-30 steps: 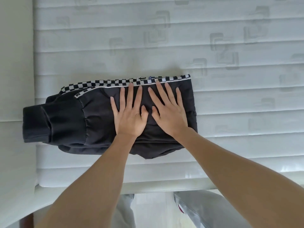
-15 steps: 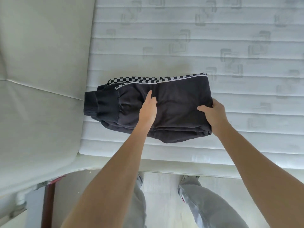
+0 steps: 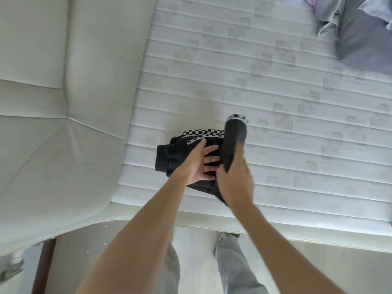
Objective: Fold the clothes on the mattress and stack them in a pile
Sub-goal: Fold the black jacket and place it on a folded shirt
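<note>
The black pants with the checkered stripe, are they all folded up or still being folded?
Still being folded. The right hand lifts one end of the black pants upright, while the left hand presses the rest flat on the mattress.

No text, label, brand, number or sign can be read anywhere in the view.
</note>
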